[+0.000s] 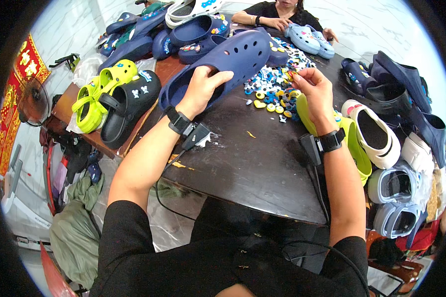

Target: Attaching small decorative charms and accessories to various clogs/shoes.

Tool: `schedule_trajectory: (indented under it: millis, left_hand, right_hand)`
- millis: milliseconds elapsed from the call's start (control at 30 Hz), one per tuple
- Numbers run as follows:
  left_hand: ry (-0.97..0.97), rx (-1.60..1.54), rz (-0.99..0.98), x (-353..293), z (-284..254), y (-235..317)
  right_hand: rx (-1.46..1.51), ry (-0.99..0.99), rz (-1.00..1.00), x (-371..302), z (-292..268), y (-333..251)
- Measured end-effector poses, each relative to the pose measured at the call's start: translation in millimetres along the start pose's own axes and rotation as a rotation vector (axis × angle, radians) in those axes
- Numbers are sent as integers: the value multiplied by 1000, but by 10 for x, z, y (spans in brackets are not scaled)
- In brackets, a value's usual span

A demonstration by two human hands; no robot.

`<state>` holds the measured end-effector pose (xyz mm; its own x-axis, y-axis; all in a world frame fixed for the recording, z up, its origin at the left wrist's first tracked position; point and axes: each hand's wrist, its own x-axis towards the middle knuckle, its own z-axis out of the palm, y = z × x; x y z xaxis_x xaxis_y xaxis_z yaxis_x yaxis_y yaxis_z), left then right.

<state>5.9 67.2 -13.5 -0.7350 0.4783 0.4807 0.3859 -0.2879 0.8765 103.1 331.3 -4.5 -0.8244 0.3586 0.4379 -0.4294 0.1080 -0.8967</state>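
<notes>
My left hand [199,90] is closed around the side of a navy clog [240,54], thumb on top near its vent holes. The clog is lifted and tilted over the black table [233,158], toe pointing away to the right. In a pinch, my right hand [316,96] holds a small red and yellow shoe charm [291,75], partly hidden by the fingertips. Below and beyond it spreads a heap of loose charms [270,89] in blue, white, yellow and black. A lime green clog [354,143] lies under my right wrist.
Lime [91,101] and black clogs [129,111] stand at the left, with navy clogs [191,32] piled behind. White [374,131], pale blue [394,185] and dark clogs [389,94] line the right edge. Across the table a person [272,20] sits near light blue clogs [305,38]. Cables hang from both wristbands.
</notes>
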Motion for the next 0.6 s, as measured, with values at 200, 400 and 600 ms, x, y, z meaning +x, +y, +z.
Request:
schedule_trajectory:
  millis: [200,400,600]
  left_hand:
    - [-168,189,65,-61,47,150]
    - [-388,82,-18,-129,129,213]
    - [-391,63,-26,-138,145,240]
  right_hand:
    - [-29,-48,-49,-37,120,-100]
    - [-157,-10,-109,-16,79,-11]
    - [-59,-24,-2,-43,122,38]
